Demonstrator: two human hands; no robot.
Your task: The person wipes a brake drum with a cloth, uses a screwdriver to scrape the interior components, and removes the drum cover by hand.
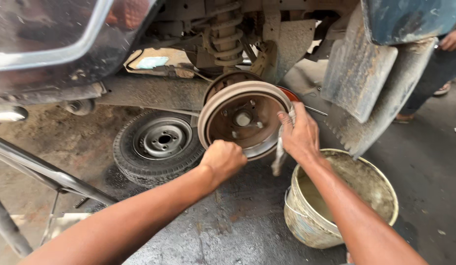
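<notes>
Down low, the left hand is curled into a tight fist around the lower rim of the drum, gripping it at the near edge. The right hand is closed on a dirty rag, pressed against the drum's right rim, with the rag's loose end hanging below the fingers. The drum, rusty brown with a pale outer band, sits on the hub under the raised car, its open face toward the camera and a stud plate showing inside. Just behind and above it stands a coil spring. To the left of the drum a wheel lies flat on the oily floor, partly tucked under the car. Below the right forearm sits a grimy bucket holding murky liquid. A mud flap hangs to the right of the drum, and beyond it another person's legs and sandalled foot show at the edge.
</notes>
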